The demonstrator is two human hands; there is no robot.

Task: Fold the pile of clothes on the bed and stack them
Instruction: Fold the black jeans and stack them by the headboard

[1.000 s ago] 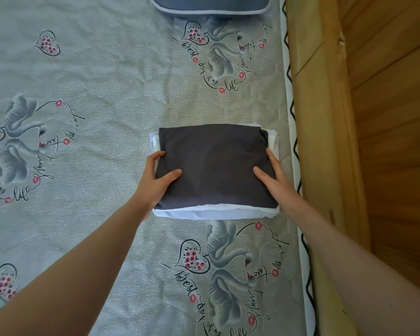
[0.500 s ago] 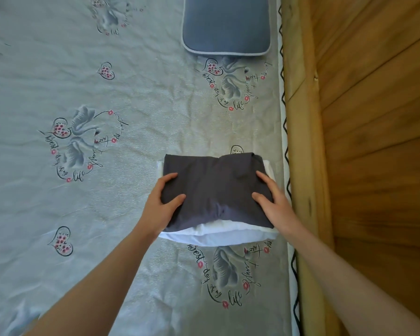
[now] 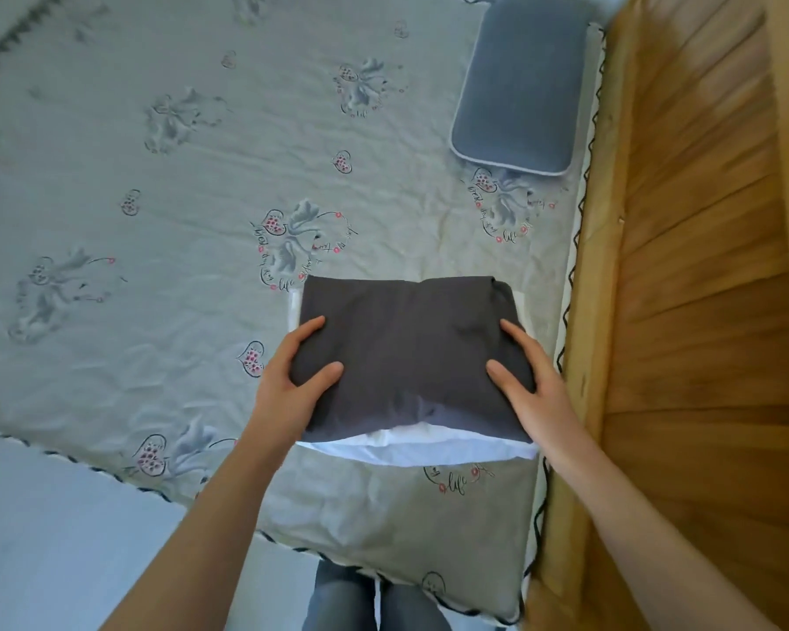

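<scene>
A person is holding a small stack of folded clothes with both hands. On top is lying a folded dark grey cloth [image 3: 411, 352], and under it is sitting a folded white cloth [image 3: 433, 448], which is peeking out along the near edge and a little at the left side. The stack is sitting over the bed with the pale grey sheet printed with swans and pink hearts [image 3: 165, 184], near the bed's right side and close to its near edge. I cannot tell if the stack is resting on the sheet or is lifted a little.

The left hand [image 3: 288, 380] is gripping the left side of the stack, with the thumb lying on top of the dark cloth and the fingers curling around the edge. The right hand [image 3: 534, 389] is gripping the right side in the same way, thumb on top.

A flat blue-grey cushion with a white edge [image 3: 520, 93] is lying farther up the bed, well apart from the stack. A wooden plank wall [image 3: 702, 266] is running along the right side of the bed. The person's legs in dark grey trousers [image 3: 338, 598] are showing just below the bed's near edge.
</scene>
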